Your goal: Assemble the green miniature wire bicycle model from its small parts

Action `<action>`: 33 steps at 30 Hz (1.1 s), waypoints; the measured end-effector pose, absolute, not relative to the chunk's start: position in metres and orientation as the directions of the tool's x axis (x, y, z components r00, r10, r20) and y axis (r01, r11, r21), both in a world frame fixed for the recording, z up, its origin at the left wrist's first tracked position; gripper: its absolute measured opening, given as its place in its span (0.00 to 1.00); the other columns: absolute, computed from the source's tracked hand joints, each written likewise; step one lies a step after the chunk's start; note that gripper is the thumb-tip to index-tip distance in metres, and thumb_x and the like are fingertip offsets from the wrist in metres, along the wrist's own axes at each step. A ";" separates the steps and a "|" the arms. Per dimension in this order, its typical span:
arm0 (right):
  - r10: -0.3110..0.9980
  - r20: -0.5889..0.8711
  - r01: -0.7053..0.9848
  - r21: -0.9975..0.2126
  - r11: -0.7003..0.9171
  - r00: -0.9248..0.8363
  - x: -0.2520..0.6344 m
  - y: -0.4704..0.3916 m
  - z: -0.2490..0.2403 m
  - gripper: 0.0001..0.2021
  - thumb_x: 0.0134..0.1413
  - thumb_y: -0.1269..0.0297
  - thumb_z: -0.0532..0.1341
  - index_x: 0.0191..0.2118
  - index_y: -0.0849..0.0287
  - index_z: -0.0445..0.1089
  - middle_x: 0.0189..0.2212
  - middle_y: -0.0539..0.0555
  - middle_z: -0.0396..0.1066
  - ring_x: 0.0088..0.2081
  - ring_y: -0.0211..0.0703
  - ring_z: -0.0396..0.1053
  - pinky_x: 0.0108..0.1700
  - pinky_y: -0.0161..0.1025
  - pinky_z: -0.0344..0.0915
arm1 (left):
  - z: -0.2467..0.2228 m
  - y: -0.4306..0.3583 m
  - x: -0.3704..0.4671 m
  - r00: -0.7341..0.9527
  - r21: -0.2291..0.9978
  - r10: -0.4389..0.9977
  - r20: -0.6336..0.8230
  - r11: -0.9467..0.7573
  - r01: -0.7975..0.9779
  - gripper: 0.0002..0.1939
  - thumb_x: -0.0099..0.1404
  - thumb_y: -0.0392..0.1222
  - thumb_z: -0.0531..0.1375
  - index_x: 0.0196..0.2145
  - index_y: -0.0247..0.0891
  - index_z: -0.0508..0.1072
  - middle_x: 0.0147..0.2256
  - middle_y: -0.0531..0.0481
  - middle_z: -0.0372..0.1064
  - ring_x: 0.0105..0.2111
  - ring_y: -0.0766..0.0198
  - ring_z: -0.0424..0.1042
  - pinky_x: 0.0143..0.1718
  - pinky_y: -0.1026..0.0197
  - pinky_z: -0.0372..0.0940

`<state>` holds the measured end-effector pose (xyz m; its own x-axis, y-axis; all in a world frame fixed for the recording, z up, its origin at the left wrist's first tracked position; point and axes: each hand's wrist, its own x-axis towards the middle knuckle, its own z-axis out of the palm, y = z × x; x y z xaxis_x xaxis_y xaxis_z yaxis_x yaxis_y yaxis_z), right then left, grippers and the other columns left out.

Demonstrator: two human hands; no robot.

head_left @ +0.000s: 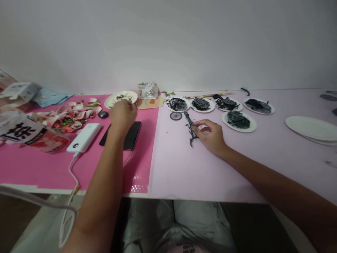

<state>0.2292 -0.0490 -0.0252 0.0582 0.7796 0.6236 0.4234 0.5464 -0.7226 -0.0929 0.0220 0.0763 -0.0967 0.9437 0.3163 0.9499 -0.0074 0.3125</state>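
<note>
One dark, branched frame piece: we had it pinched between the thumb and fingers of our right hand, over the pale pink surface. One left hand, ours, blurred: we had it at the near side of the cream plate of small bits; whether it gripped anything, we could not tell. One spoked wheel: we saw it flat, near the frame piece's upper end. Five white plates, bearing dark parts: we counted four in a row, one nearer us. One black phone: partly behind our left forearm.
</note>
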 end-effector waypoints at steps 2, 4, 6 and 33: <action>0.783 0.618 0.422 -0.731 0.537 0.074 0.230 -0.049 -0.025 0.06 0.61 0.60 0.70 0.41 0.53 0.83 0.39 0.55 0.84 0.38 0.47 0.81 0.34 0.41 0.80 | 0.070 0.014 -0.055 0.032 0.420 0.943 0.331 -0.178 0.890 0.12 0.74 0.37 0.57 0.45 0.31 0.80 0.45 0.38 0.81 0.45 0.53 0.78 0.50 0.51 0.71; 0.787 0.610 0.415 -0.741 0.527 0.090 0.230 -0.048 -0.025 0.07 0.61 0.59 0.71 0.42 0.53 0.84 0.39 0.55 0.84 0.39 0.47 0.81 0.35 0.42 0.80 | 0.059 0.005 -0.021 0.206 0.524 0.939 0.275 -0.326 0.787 0.08 0.70 0.34 0.62 0.43 0.33 0.82 0.42 0.43 0.83 0.38 0.60 0.78 0.45 0.57 0.72; 0.791 0.602 0.406 -0.754 0.516 0.110 0.230 -0.047 -0.025 0.08 0.61 0.57 0.71 0.42 0.53 0.83 0.40 0.55 0.84 0.40 0.48 0.81 0.36 0.42 0.80 | 0.044 -0.004 0.006 0.320 0.581 0.918 0.236 -0.397 0.711 0.09 0.68 0.35 0.65 0.44 0.37 0.83 0.39 0.48 0.83 0.31 0.65 0.76 0.40 0.61 0.72; 0.737 0.669 0.433 -0.640 0.635 -0.092 0.231 -0.047 -0.020 0.13 0.64 0.68 0.62 0.48 0.49 0.83 0.43 0.56 0.82 0.49 0.52 0.76 0.41 0.47 0.79 | -0.011 -0.023 0.047 0.253 0.937 0.921 0.298 -0.333 0.107 0.13 0.70 0.45 0.64 0.45 0.34 0.84 0.37 0.45 0.82 0.20 0.70 0.65 0.24 0.64 0.61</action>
